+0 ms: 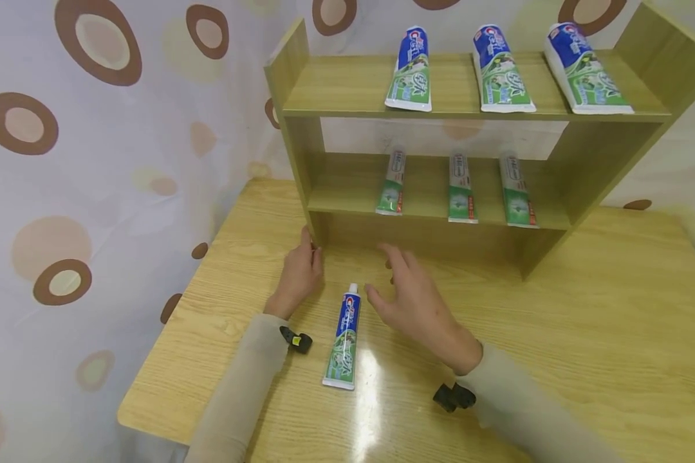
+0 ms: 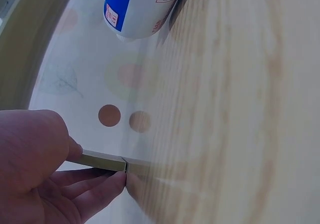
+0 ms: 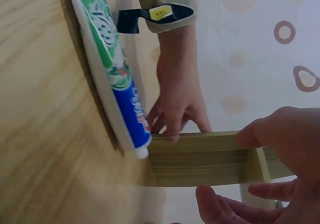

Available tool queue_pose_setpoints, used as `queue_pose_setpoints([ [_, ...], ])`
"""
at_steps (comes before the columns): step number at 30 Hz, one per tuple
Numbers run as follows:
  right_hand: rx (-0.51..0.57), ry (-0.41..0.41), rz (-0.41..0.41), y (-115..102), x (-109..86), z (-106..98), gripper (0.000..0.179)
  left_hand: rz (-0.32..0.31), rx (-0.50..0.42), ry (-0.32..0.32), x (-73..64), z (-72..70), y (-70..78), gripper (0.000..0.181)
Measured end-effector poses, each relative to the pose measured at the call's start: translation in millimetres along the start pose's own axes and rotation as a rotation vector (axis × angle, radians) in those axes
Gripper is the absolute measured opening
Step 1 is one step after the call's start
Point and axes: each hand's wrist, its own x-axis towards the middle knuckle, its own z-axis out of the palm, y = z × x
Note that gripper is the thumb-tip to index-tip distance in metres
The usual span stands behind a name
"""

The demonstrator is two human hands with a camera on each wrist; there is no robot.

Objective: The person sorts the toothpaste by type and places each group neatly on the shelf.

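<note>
My left hand (image 1: 298, 273) is at the foot of the wooden shelf (image 1: 376, 114). In the left wrist view its thumb and fingers pinch the lower end of the side panel (image 2: 102, 160). My right hand (image 1: 419, 302) hovers over the table just in front of the shelf, fingers spread with nothing between them. Between the hands, a blue and green toothpaste tube (image 1: 343, 341) lies flat on the table, its white cap toward the shelf. The right wrist view shows this tube (image 3: 112, 64) beside the left hand (image 3: 180, 94).
Three blue and green toothpaste tubes (image 1: 506, 71) lie on the upper board, ends at its front edge. Three slimmer white and green tubes (image 1: 461, 186) lie on the board below. The wooden table (image 1: 625, 321) extends right; its left edge runs beside a patterned wall covering (image 1: 116, 212).
</note>
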Motion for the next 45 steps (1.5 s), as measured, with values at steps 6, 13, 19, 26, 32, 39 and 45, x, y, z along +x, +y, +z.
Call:
queue_pose_setpoints([
  [6, 0.061, -0.068, 0.053, 8, -4.6, 14, 0.074, 0.034, -0.012, 0.02, 2.1, 2.6, -7.9, 0.05],
  [13, 0.082, -0.132, 0.119, 7, -8.7, 28, 0.074, -0.003, -0.015, -0.021, -0.2, -2.4, 2.0, 0.052],
  [19, 0.074, -0.193, 0.156, 0, -9.8, 46, 0.077, -0.021, -0.014, -0.014, -3.3, -7.7, -1.8, 0.052],
  [26, 0.021, -0.225, 0.148, -3, -12.9, 58, 0.079, -0.013, 0.005, 0.016, -4.0, -7.9, -4.7, 0.048],
  [32, -0.075, -0.219, 0.137, -1, -14.6, 61, 0.08, 0.008, 0.008, 0.006, 0.3, -0.2, -1.6, 0.05],
  [39, -0.085, -0.242, 0.14, -7, -14.0, 68, 0.081, -0.017, 0.0, 0.004, 0.9, -1.0, 0.1, 0.048],
  [45, -0.115, -0.219, 0.102, -6, -16.5, 73, 0.078, 0.001, -0.002, 0.005, 0.9, -1.4, 1.1, 0.048],
])
